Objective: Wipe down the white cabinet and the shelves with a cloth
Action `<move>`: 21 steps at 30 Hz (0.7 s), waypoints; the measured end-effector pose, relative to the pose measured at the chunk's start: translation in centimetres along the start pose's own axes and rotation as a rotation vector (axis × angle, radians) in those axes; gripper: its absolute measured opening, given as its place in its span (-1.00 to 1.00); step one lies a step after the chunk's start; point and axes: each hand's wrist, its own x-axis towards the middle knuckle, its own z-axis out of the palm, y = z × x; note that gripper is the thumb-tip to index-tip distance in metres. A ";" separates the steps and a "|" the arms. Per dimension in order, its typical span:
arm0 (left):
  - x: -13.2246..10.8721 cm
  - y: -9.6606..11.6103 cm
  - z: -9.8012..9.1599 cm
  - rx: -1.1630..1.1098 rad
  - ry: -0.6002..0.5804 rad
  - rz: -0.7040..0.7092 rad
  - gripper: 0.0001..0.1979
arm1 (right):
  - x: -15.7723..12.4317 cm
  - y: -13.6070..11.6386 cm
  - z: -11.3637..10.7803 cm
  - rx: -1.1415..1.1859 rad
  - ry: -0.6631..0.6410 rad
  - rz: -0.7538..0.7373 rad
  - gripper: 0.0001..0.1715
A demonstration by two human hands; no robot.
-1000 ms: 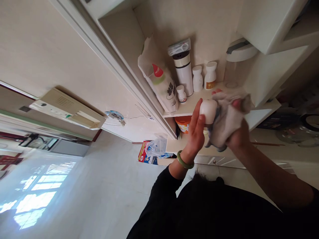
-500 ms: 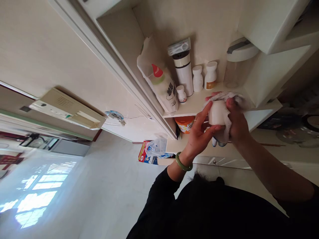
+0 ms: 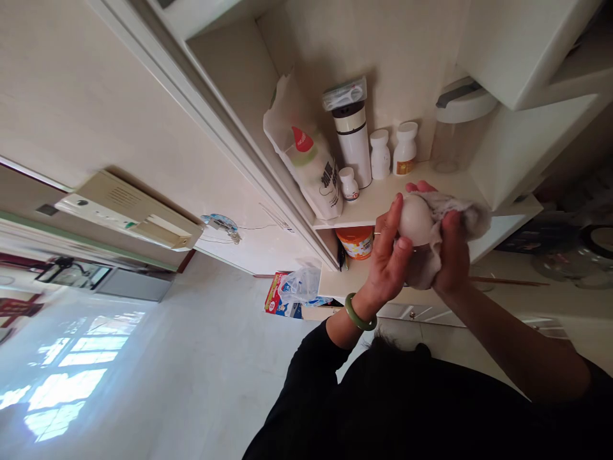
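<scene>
The view is tilted and looks up at a cream wall shelf point(image 3: 368, 203). My left hand point(image 3: 390, 262), with a green bangle at the wrist, is closed around a small white bottle point(image 3: 414, 219) in front of the shelf edge. My right hand point(image 3: 447, 255) grips a pale cloth point(image 3: 462, 209) pressed against the bottle's right side. Both hands meet at the bottle, just below the shelf board.
On the shelf stand a white bag with a red mark point(image 3: 306, 160), a tall white flask point(image 3: 353, 140), three small white bottles point(image 3: 380, 154) and a clear lidded jar point(image 3: 453, 131). An orange tub point(image 3: 357, 241) sits on the lower board. A box and plastic bag point(image 3: 292, 291) lie further left.
The bottle has turned in my hands and the cloth has shifted around it from its side toward its right end. Both hands stay in front of the shelf.
</scene>
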 end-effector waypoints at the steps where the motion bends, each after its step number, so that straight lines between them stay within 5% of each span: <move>1: 0.2 0.2 -0.1 -0.003 -0.009 0.001 -0.26 | 0.5 -0.2 -0.3 -0.014 -0.018 0.003 -0.31; 5: 0.7 1.2 -0.2 -0.106 0.010 -0.119 -0.21 | 1.6 -0.9 -0.6 -0.082 -0.089 -0.008 -0.39; 10: 0.7 1.7 0.4 -0.346 0.061 -0.205 -0.02 | 1.0 -1.4 0.6 -0.233 -0.013 -0.208 -0.42; 14: 0.8 1.2 0.8 -0.345 0.140 -0.279 -0.18 | 0.2 -1.0 0.7 -0.370 -0.003 -0.334 -0.51; 21: -0.3 1.6 1.7 -0.202 0.244 -0.261 -0.35 | -1.1 0.6 0.5 -0.535 -0.045 -0.512 -0.37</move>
